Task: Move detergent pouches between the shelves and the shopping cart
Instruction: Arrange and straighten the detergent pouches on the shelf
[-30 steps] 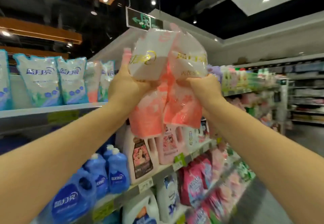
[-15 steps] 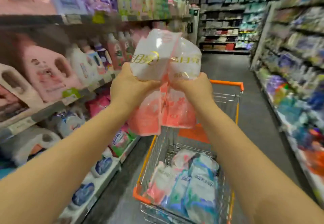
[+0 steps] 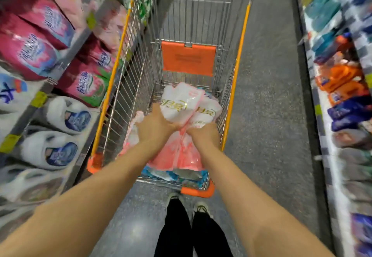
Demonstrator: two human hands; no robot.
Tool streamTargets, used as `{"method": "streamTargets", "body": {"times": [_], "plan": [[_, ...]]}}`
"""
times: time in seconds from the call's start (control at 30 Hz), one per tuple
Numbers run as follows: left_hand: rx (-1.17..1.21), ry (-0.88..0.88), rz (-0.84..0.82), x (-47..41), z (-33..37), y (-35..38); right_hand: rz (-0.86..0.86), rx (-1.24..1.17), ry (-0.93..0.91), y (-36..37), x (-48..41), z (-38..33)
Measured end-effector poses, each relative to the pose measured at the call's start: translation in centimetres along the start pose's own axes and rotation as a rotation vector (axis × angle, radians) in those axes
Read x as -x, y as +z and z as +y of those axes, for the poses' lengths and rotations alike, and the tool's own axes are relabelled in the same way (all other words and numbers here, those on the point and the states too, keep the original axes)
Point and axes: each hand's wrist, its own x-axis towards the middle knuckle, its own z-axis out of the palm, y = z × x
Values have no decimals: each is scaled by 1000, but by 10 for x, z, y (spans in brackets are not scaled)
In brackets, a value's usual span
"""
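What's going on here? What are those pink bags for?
A person stands at a shopping cart in a shop aisle. The left hand grips one pink-and-white detergent pouch, and the right hand grips a second pouch. Both are held down in the cart, over blue pouches lying there, and not yet let go.

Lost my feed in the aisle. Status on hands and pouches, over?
Left hand and right hand both gripping the pink-and-white pouches, low in shopping cart. Blue pouches lie underneath. Nothing blocking the drop.
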Motion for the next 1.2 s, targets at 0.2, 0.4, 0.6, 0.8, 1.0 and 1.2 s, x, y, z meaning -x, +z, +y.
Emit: {"method": "streamTargets", "body": {"times": [0.2,0.4,0.6,0.8,1.0,1.2], "plan": [[-160,-165,-183,-20,-68,52,-118,141,168,36,-25,52],[-325,-225,-274,-28,-92,80,-1,161,176,34,-36,59],[-377,-211,-306,-29,-80,76,-134,602,-44,28,-31,52],[-177,-104,-114,-15,-63,34,-229,855,-321,46,-2,0],[0,0,246,-3,-57,-83,-227,679,-708,72,64,-108],[177,-33,683,36,-101,-253,-296,491,-1142,132,189,-218]]}}
